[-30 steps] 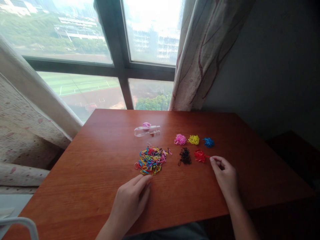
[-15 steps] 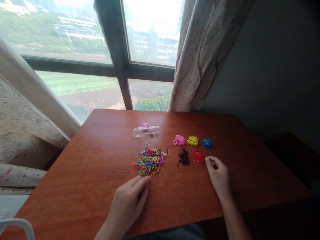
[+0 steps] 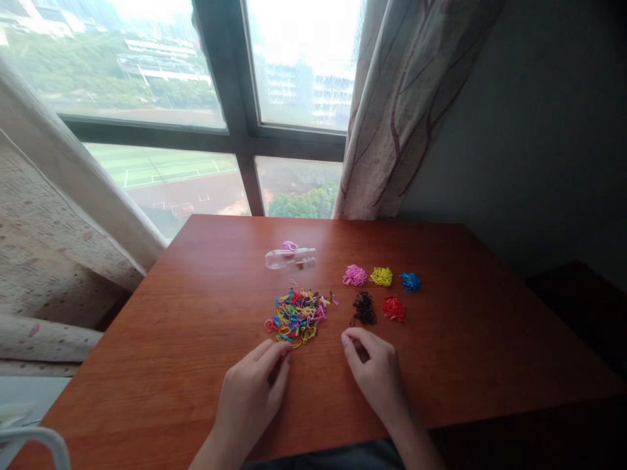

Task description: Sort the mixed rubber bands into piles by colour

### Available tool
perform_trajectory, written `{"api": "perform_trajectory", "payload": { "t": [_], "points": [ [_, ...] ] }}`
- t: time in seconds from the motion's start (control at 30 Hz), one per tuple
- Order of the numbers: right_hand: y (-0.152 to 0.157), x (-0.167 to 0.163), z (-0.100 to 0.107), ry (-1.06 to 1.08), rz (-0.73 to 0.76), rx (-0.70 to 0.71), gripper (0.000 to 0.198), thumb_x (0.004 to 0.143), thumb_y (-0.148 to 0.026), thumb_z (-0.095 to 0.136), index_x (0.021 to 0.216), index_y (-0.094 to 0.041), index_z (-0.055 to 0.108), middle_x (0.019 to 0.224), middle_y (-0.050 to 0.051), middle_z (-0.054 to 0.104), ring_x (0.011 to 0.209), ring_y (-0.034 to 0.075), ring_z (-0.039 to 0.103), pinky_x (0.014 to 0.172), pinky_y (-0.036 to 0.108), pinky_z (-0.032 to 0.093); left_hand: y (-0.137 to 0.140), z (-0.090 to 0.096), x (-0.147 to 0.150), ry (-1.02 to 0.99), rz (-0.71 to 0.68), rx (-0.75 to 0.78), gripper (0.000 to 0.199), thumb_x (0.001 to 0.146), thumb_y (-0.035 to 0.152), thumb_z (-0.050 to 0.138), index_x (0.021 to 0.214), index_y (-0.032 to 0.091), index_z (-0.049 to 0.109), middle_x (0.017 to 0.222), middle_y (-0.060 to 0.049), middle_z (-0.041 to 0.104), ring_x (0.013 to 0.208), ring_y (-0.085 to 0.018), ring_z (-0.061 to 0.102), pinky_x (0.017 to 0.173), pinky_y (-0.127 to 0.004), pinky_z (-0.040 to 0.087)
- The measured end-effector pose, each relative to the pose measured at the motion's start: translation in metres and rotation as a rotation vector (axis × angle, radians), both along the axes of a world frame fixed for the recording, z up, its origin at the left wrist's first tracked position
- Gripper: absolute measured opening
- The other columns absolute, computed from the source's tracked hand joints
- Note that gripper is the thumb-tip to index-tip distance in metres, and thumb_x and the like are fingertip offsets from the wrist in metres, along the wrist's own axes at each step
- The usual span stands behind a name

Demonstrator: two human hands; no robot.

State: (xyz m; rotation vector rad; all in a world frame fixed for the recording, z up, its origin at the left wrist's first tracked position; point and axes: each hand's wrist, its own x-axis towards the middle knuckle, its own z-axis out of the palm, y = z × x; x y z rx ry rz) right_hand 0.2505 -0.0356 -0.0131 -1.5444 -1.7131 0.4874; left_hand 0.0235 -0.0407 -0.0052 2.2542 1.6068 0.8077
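A mixed pile of small coloured plastic pins [image 3: 298, 316], shaped like little safety pins, lies in the middle of the table. My left hand [image 3: 255, 391] rests at the pile's near edge, thumb and fingers pinched together; whatever is between them is hidden. Just below the black pins [image 3: 364, 308] is my right hand [image 3: 375, 369], its thumb and forefinger closed at the tips, and I cannot make out anything in them. Red pins [image 3: 394, 309] lie beside the black ones. Behind them sit heaps of pink pins [image 3: 354, 275], yellow pins [image 3: 381, 277] and blue pins [image 3: 410, 282].
A clear plastic bottle-shaped container [image 3: 279, 259] lies on its side towards the back, with a pink object [image 3: 289, 247] behind it. One pale pin [image 3: 294, 282] lies apart from the pile. The wooden table [image 3: 166, 326] ends at a window with curtains [image 3: 377, 130].
My right hand has moved left, from beside the red pins to below the black pins. My left hand stays at the mixed pile's near edge. The view has shifted slightly.
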Motion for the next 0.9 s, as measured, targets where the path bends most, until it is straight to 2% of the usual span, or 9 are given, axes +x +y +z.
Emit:
{"api": "perform_trajectory", "payload": {
  "t": [0.13, 0.33, 0.7, 0.9],
  "points": [
    [-0.0009, -0.0069, -0.0033, -0.059, 0.056, 0.007, 0.022, 0.095, -0.024, 0.049, 0.082, -0.021, 0.067, 0.071, 0.002, 0.068, 0.063, 0.015, 0.063, 0.06, 0.022, 0.045, -0.0002, -0.0021, 0.0007, 0.066, 0.043, 0.012, 0.018, 0.094, 0.024, 0.047, 0.097, 0.024, 0.065, 0.081, 0.0, 0.069, 0.073, -0.015, 0.068, 0.058, -0.022, 0.047],
    [-0.0023, -0.0055, -0.0028, -0.091, 0.07, -0.005, 0.023, 0.095, -0.024, 0.049, 0.081, -0.021, 0.066, 0.071, 0.001, 0.067, 0.064, 0.016, 0.062, 0.062, 0.024, 0.043, -0.0005, -0.0019, 0.0039, 0.172, 0.073, 0.022, 0.018, 0.094, 0.026, 0.048, 0.1, 0.027, 0.065, 0.087, 0.002, 0.071, 0.075, -0.017, 0.07, 0.06, -0.024, 0.048],
    [-0.0031, -0.0066, 0.0002, -0.082, 0.073, -0.018, 0.022, 0.095, -0.023, 0.048, 0.082, -0.021, 0.066, 0.074, 0.002, 0.068, 0.067, 0.016, 0.063, 0.064, 0.025, 0.043, 0.0017, 0.0002, 0.0045, 0.2, 0.087, 0.0, 0.017, 0.094, 0.027, 0.049, 0.095, 0.026, 0.066, 0.088, 0.001, 0.072, 0.074, -0.017, 0.071, 0.059, -0.024, 0.048],
    [-0.0027, -0.0068, -0.0023, -0.09, 0.073, -0.01, 0.021, 0.094, -0.021, 0.049, 0.081, -0.021, 0.066, 0.074, 0.002, 0.069, 0.067, 0.016, 0.063, 0.065, 0.024, 0.043, 0.0006, -0.0038, 0.0027, 0.176, 0.055, 0.036, 0.016, 0.094, 0.026, 0.049, 0.091, 0.024, 0.064, 0.087, 0.001, 0.071, 0.074, -0.017, 0.07, 0.059, -0.024, 0.048]
  ]
}}
